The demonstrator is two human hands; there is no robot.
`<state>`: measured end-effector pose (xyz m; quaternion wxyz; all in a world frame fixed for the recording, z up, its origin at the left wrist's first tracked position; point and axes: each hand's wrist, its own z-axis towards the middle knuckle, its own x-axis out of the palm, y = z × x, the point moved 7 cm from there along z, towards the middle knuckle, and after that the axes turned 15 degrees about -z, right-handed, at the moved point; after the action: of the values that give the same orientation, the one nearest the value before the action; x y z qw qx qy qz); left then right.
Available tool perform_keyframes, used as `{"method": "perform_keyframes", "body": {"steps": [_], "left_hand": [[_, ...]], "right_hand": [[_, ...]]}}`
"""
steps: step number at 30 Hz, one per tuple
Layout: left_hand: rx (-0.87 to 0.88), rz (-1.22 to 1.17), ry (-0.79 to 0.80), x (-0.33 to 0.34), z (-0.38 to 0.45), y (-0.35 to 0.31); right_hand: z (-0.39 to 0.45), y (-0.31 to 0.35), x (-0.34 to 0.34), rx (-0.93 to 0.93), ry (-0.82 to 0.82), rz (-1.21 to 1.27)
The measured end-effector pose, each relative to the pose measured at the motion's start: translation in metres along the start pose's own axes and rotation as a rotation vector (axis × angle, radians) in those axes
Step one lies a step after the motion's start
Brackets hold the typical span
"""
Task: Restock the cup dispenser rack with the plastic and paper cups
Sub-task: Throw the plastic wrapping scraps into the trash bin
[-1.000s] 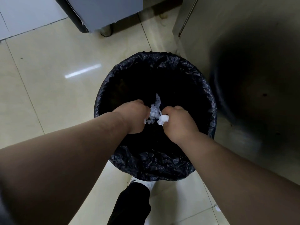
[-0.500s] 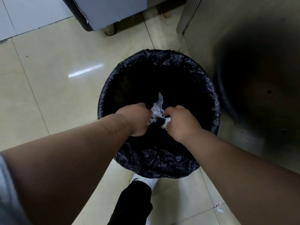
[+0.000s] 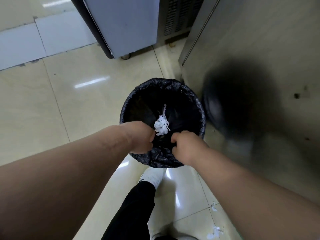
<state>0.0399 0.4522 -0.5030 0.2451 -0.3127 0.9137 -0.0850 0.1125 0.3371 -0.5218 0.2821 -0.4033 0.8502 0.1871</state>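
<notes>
White crumpled plastic wrap (image 3: 161,126) hangs over the mouth of the bin (image 3: 199,108), just at the fingertips of the left hand (image 3: 141,138), which is curled into a loose fist beside it; whether the fingers pinch the wrap or only touch it I cannot tell. The right hand (image 3: 186,148) is also curled closed, over the bin's near rim, a little apart from the wrap, and whether it holds anything I cannot tell. No cups or dispenser rack show in the view. The bin is lined with a black bag (image 3: 161,157) folded over its rim, and its inside is dark. It stands on pale glossy tiles (image 3: 69,104), close against a steel cabinet (image 3: 251,40) on the right, whose side carries a dark blurred reflection. Beyond the bin stands a grey appliance (image 3: 124,25) with a vented panel (image 3: 176,16) beside it. Below the hands, a black trouser leg (image 3: 133,210) and a white shoe (image 3: 153,177) stand just short of the bin. White scraps (image 3: 214,232) lie on the tiles by the cabinet's foot.
</notes>
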Motion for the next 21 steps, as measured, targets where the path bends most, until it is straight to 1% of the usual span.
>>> {"method": "perform_keyframes", "body": {"steps": [3,5,11,15,18,21], "left_hand": [[-0.034,-0.017,0.047,0.0,-0.06,-0.018],[-0.023,-0.022,0.068,0.002,-0.097,-0.034],[0.044,-0.014,0.045,-0.012,-0.193,-0.088],[0.087,0.002,-0.017,-0.03,-0.241,-0.115],[0.136,0.142,0.021,-0.033,-0.271,-0.137],[0.224,0.203,0.017,-0.035,-0.291,-0.171]], "right_hand": [[-0.057,0.013,-0.017,-0.028,0.103,-0.036],[-0.098,0.021,-0.03,-0.054,0.153,-0.036],[-0.222,0.033,-0.056,-0.102,0.211,-0.088],[-0.297,0.021,-0.077,-0.064,0.197,-0.037],[-0.342,0.003,-0.085,-0.011,0.152,0.004],[-0.381,-0.017,-0.094,0.037,0.067,0.065]]}}
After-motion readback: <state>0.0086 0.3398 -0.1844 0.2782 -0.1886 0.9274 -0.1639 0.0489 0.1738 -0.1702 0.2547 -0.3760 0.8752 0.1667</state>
